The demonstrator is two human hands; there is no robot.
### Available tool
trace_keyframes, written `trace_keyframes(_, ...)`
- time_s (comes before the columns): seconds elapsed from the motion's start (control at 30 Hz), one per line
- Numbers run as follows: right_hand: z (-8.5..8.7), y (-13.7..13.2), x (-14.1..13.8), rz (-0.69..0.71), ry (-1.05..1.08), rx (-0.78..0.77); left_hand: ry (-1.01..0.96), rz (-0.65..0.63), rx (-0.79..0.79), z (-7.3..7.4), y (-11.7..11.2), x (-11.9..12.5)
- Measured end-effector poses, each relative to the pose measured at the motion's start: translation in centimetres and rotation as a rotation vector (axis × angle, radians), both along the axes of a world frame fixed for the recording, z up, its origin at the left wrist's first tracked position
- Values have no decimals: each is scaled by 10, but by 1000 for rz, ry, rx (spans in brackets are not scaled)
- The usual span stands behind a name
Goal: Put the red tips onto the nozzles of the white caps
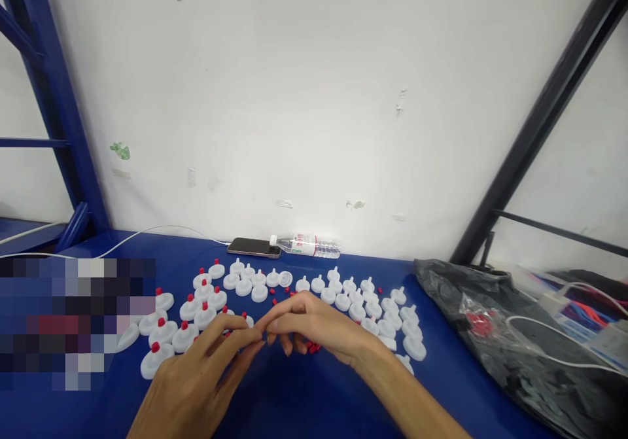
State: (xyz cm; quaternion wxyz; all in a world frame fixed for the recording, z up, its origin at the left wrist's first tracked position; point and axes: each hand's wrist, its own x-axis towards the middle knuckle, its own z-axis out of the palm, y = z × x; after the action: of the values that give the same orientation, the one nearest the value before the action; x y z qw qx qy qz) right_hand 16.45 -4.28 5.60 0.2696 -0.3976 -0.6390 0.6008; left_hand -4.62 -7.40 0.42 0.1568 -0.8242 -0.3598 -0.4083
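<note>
Across the blue tabletop (294,406), white disc-shaped pieces with short spouts are spread in two loose groups. Red-capped pieces (184,339) are gathered on the left, and bare-spouted pieces (415,346) are set at the back and on the right; the separation seems meant to keep the two kinds from being mixed. Most are stood spout-up, presumably so that the tips are easily reached. Loose red caps (313,347) are scattered between the groups, partly hidden by the right hand (326,324).

The fingertips of the left hand (196,367) and the right hand are brought together near the middle, above the front of the tabletop. Whether anything is pinched in either grip cannot be told, as the meeting point is covered by the fingers.

Against the wall, a phone (250,248) and a plastic bottle (304,245) are laid, out of the way. The right side is crowded by a black plastic bag (441,282), on which a clear packet (479,323) with red contents is rested.
</note>
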Motion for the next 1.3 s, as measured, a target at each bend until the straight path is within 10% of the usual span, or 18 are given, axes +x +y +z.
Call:
trace_keyframes(0.23, 11, -1, 6, -156, -37, 134, -113, -19, -109, 4, -1, 3)
trace_keyframes(0.43, 4, 15, 30, -731, -763, 844, -116, -13, -80, 3, -3, 3)
trace_keyframes(0.67, -23, 35, 47, -601, -1016, 744, -27, -3, -5, -7, 2, -3)
trace_keyframes(1.1, -1, 28, 40, -537, -541, 714, -132, -73, -62, 1, -2, 0)
trace_keyframes(1.3, -1, 18, 26, -297, 6, 381, -147, -79, -47, 3, -3, 2)
